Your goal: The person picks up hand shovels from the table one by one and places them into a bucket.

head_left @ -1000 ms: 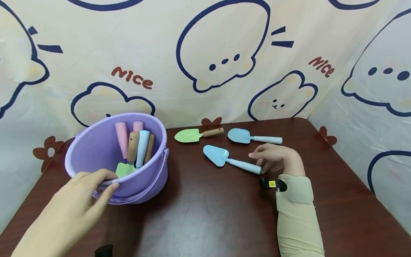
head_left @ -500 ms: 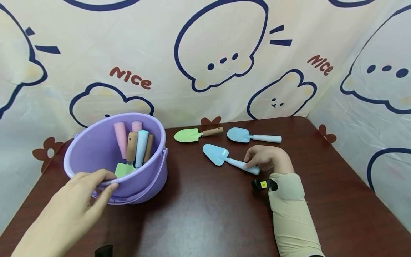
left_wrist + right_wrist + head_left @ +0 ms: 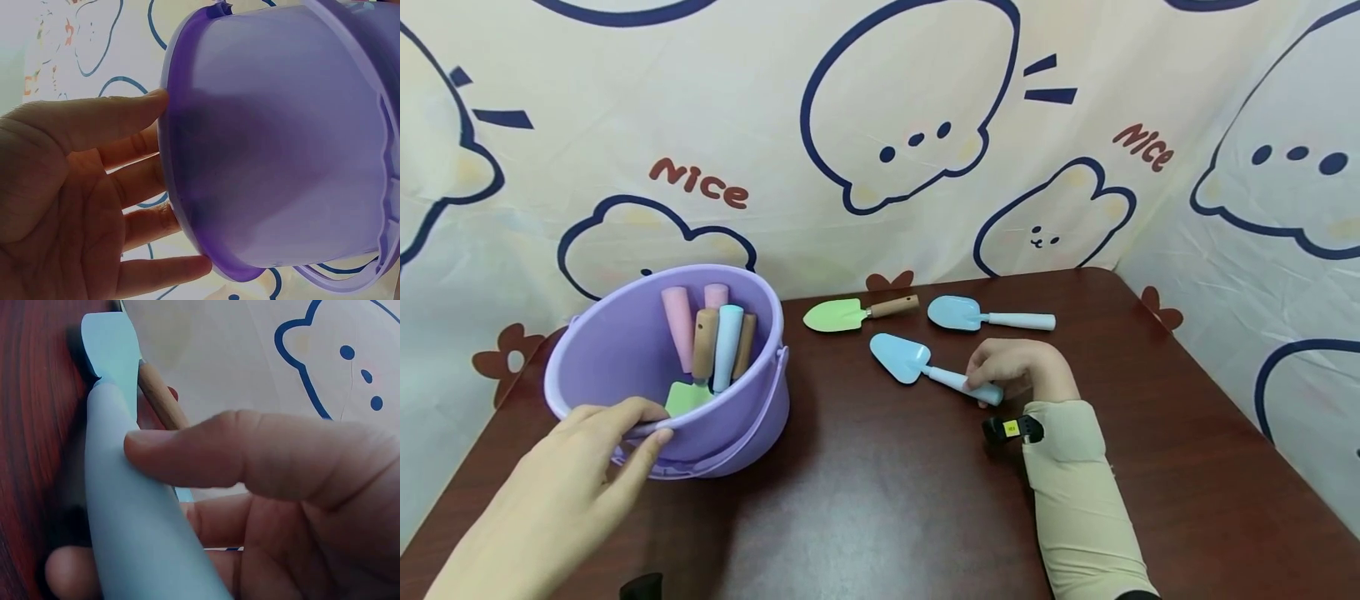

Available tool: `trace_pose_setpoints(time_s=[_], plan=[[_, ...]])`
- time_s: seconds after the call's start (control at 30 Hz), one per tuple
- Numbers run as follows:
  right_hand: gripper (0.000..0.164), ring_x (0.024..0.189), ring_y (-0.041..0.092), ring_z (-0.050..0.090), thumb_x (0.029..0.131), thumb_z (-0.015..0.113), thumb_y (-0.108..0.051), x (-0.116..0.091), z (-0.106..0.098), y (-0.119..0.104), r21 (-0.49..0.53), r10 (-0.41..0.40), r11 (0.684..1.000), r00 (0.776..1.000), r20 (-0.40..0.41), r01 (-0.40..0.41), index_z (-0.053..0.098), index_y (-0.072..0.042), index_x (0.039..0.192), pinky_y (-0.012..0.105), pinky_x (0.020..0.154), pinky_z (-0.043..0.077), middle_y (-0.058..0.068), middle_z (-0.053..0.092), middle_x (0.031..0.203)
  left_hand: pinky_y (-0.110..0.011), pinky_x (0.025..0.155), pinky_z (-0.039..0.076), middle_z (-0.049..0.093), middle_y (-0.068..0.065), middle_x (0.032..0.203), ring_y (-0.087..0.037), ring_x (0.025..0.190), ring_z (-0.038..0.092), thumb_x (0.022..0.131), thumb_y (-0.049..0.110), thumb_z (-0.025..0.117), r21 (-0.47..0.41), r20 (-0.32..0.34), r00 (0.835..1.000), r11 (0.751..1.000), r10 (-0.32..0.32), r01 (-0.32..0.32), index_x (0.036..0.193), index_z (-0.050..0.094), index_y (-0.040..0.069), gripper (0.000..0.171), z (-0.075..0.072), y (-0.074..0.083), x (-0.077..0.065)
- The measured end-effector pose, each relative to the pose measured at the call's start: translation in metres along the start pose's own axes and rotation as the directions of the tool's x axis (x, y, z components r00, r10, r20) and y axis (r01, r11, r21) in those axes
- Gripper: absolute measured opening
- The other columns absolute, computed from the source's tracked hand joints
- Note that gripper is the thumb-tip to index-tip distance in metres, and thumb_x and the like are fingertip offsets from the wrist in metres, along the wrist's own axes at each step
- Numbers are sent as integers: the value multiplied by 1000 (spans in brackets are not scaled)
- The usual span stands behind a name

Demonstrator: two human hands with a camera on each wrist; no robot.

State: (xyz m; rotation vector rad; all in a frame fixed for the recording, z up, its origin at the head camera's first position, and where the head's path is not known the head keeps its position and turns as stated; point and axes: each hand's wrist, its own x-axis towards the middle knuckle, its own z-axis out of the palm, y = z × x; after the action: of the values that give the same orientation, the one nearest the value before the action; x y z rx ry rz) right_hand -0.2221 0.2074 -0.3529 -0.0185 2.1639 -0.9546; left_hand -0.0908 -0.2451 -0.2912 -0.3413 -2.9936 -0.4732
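A purple bucket [image 3: 733, 429] stands tilted on the left of the table. My left hand [image 3: 576, 467] pinches its near rim, thumb outside and fingers over the edge; the left wrist view shows the thumb [image 3: 125, 119] at the rim. Inside lean several hand tools with pink, wooden and blue handles, one with a green blade [image 3: 687, 398]. My right hand [image 3: 1022, 367] grips the handle of a light-blue hand trowel [image 3: 898, 357] with a pointed blade. In the right wrist view the thumb presses on top of the handle [image 3: 134, 506], with fingers curled underneath.
Behind the gripped trowel lie a green trowel [image 3: 835, 316] with a wooden handle and a blue rounded trowel [image 3: 955, 313]. A printed cloth [image 3: 820, 242] hangs along the back and sides of the dark wooden table [image 3: 865, 500].
My right hand has moved left onto the blue pointed trowel's handle and taken hold of it. My left hand has stayed on the bucket's rim. The head view has shifted slightly.
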Motion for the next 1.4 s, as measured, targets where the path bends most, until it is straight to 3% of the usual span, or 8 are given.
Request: trace_pose_setpoints(time_s=[0.17,0.47,0.57,0.77,0.97,1.4], plan=[[15,70,16,59,97,60,-16,5,2,-2,51,-13,999,999,51,10,63,-2,91,29,67,51,6,63,72,-49,67,51,66,-11,97,-29,88,57,96,34,66,-1,-10,1000,1000,1,-1,106,68,15,22,-1,0,0],[27,61,15,56,96,65,-30,10,12,-5,0,-2,1000,1000,-3,2,62,-4,91,27,58,46,4,59,62,-53,69,54,66,-12,98,-29,88,60,96,32,66,-8,-1,1000,1000,-6,6,107,68,13,22,-1,1,0],[25,59,14,55,97,64,-27,11,14,-6,-13,-12,1000,1000,13,13,62,-3,93,26,57,45,3,59,61,-53,68,52,66,-10,96,-29,89,59,96,32,66,-8,-18,1000,1000,9,-9,106,68,15,20,-1,1,-1],[17,53,12,60,98,60,-17,13,18,-9,63,8,998,998,59,-12,61,0,99,25,59,51,5,65,63,-43,65,47,63,-5,91,-26,87,55,95,30,66,-2,-50,998,999,39,-39,101,68,18,13,2,1,-2],[14,51,9,60,100,55,-13,16,16,-8,115,-23,993,994,104,11,57,1,102,22,55,49,5,65,66,-51,67,51,66,-10,97,-29,89,58,96,35,64,-3,-4,1000,1000,3,-3,106,68,16,22,1,-1,-1],[12,53,10,49,101,54,-10,16,15,-13,113,-92,990,992,83,82,58,2,100,23,55,42,3,55,69,-55,68,53,66,-13,98,-30,88,60,96,33,65,-4,8,1000,1000,-17,17,108,68,13,24,0,1,1]])
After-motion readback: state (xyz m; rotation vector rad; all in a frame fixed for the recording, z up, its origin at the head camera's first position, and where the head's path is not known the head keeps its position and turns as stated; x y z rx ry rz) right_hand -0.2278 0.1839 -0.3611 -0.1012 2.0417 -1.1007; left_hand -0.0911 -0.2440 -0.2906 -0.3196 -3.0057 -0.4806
